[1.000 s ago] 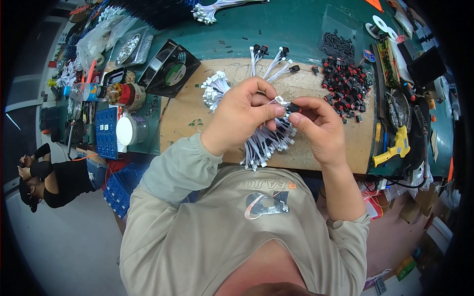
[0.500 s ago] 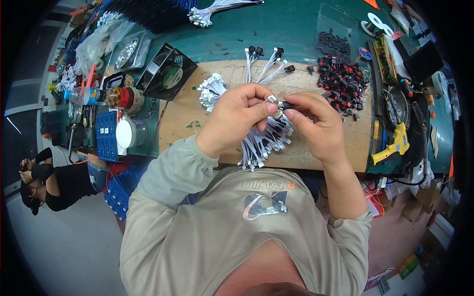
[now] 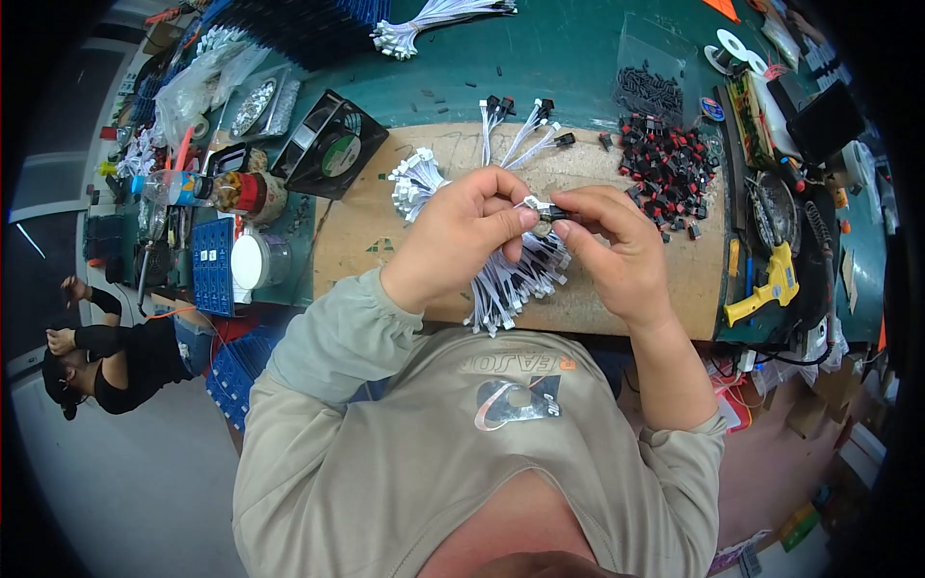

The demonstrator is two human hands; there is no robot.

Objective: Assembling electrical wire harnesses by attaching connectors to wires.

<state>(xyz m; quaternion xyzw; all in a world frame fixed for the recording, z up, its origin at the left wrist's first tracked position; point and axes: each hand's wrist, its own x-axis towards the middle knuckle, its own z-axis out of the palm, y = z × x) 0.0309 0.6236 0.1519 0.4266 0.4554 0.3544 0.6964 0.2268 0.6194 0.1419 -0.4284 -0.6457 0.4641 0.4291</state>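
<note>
Over the board, my left hand (image 3: pixel 462 231) pinches a white-wired cable near its small white connector (image 3: pixel 531 203). My right hand (image 3: pixel 621 250) grips a small black switch (image 3: pixel 553 213) between thumb and fingers, right against the cable's end. Fingertips partly cover where the two meet. Beneath both hands lies a bundle of white cables (image 3: pixel 511 289), with a second bundle (image 3: pixel 416 183) to the left. Farther back rest several cables with black switches (image 3: pixel 541 111) on their ends. A heap of black and red switches (image 3: pixel 667 164) sits to the right.
A brown board (image 3: pixel 352 241) lies on the green table (image 3: pixel 549 48). At left stand a black fan (image 3: pixel 332 144), a jar (image 3: pixel 249 193) and a white-lidded tub (image 3: pixel 252 262). A yellow soldering gun (image 3: pixel 766 289) is at right, a bag of black sleeves (image 3: pixel 647 87) behind. Another person (image 3: pixel 125 352) is far left.
My fingers have shifted slightly, and the black switch and white connector now sit closer together. The person at far left has raised a hand. The view has moved a little.
</note>
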